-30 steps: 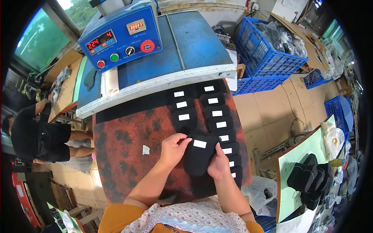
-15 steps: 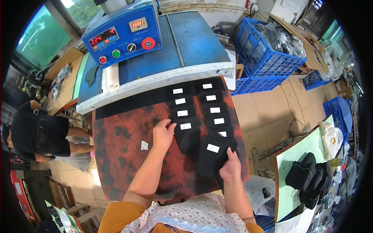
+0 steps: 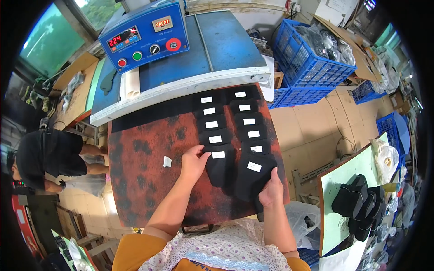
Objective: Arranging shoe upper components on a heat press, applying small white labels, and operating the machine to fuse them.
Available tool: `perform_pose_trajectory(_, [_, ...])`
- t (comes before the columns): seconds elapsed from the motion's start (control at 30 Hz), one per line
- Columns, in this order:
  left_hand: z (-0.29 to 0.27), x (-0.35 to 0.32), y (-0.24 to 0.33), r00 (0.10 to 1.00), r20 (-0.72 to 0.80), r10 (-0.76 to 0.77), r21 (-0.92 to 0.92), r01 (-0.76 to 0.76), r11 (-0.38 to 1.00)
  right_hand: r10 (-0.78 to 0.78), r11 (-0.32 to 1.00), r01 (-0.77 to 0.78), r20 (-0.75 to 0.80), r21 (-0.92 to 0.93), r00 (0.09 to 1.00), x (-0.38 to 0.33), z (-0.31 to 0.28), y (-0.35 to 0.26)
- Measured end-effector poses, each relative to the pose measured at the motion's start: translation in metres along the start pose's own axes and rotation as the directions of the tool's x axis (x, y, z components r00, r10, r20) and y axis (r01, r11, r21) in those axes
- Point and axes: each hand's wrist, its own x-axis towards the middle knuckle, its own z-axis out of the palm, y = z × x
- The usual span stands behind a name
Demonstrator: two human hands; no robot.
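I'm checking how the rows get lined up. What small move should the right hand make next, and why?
Probably nudge the nearest black piece up and leftward under the right column. It lies tilted, its lower edge near the mat's edge, while the right hand rests on its corner and the left hand touches the left column's last piece.

Left hand [image 3: 193, 163] and right hand [image 3: 271, 189] on black pieces [image 3: 220, 165], apparently pressing flat

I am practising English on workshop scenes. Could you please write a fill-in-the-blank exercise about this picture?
1. The black pieces lie in ____ rows on the board.
2. Each black piece bears a small ____ label.
3. The left hand touches the nearest piece of the ____ row.
4. The crates beside the machine are ____.

Missing words: two; white; left; blue
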Motion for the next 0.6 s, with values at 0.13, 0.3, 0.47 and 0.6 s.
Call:
perform_pose_trajectory(0.13, [0.009,-0.025,0.04,0.952,-0.097,0.291,0.218,-0.265,0.939,0.018,0.995,-0.014,0.037,-0.097,0.999,-0.008,0.0,0.011])
perform_pose_trajectory(0.3, [0.01,-0.058,0.046,0.94,0.258,-0.222,-0.319,0.3,0.899,0.071,0.989,-0.072,-0.013,-0.129,0.997,-0.018,0.003,0.017])
perform_pose_trajectory(0.47, [0.002,-0.05,0.027,0.971,0.081,-0.226,-0.23,0.239,0.944,-0.069,0.994,0.061,-0.084,-0.089,0.994,-0.027,0.003,-0.016])
perform_pose_trajectory(0.6, [0.007,-0.059,0.023,0.938,-0.147,0.314,0.398,-0.234,0.887,0.055,0.997,-0.051,0.074,-0.056,0.996,-0.025,-0.017,-0.007])
